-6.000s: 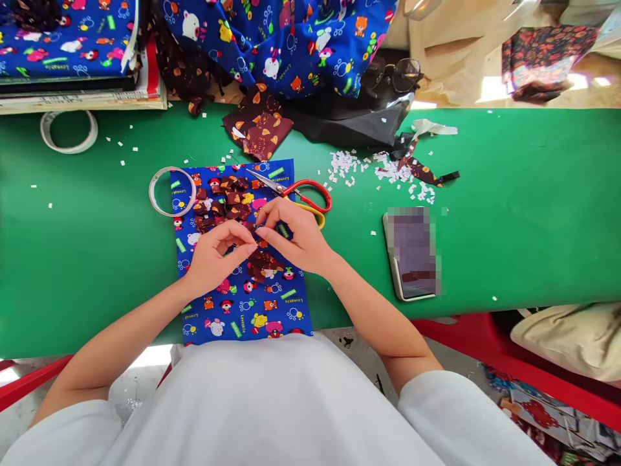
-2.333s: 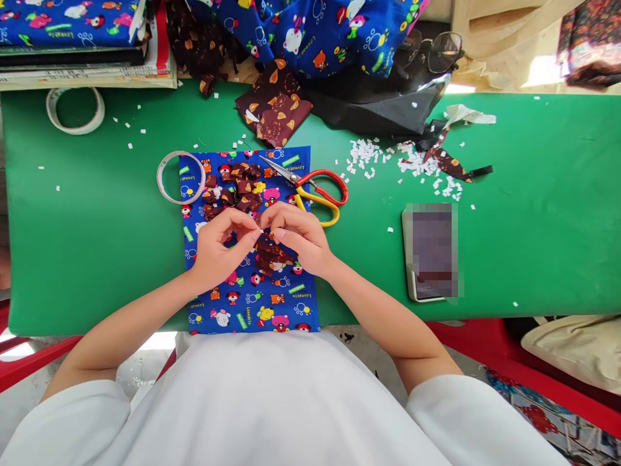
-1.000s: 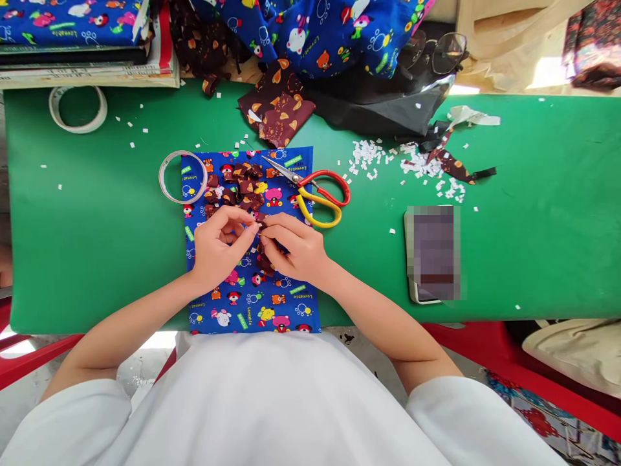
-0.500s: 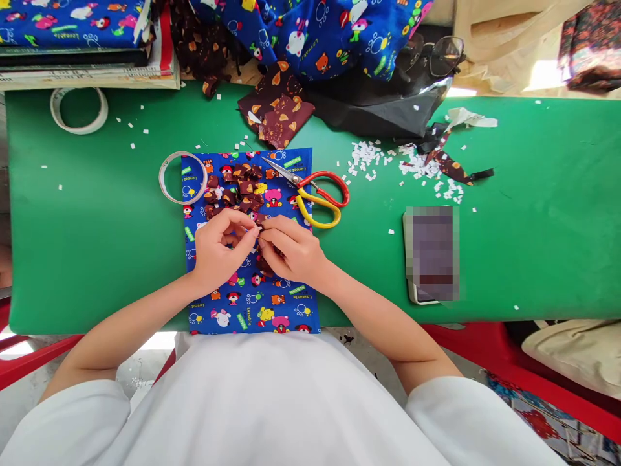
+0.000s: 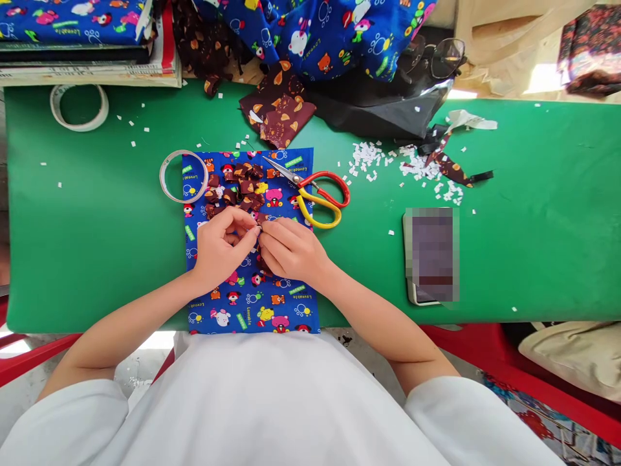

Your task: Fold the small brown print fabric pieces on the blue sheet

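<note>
My left hand (image 5: 220, 249) and my right hand (image 5: 294, 249) meet fingertip to fingertip over a blue patterned cloth (image 5: 276, 317). Both are pinched closed on something small at the fingertips, too small to name. Several small brown patterned fabric pieces (image 5: 245, 188) lie on the cloth just beyond my hands, and more brown fabric shows partly beneath my right fingers. Scissors (image 5: 320, 199) with one red and one yellow handle rest across the cloth's right edge, blades pointing up and left. A white tape ring (image 5: 166, 184) overlaps the cloth's upper left edge.
The green table (image 5: 97, 239) carries a second tape ring (image 5: 102, 116), small white paper bits (image 5: 366, 155), a phone (image 5: 431, 259), and brown scraps (image 5: 286, 120). Books (image 5: 97, 74), a black bag (image 5: 378, 107), glasses (image 5: 446, 58) and blue fabric (image 5: 310, 39) line the back.
The small white bit between my fingertips no longer shows clearly. My right fingers have drawn closer together; both hands stay in almost the same place.
</note>
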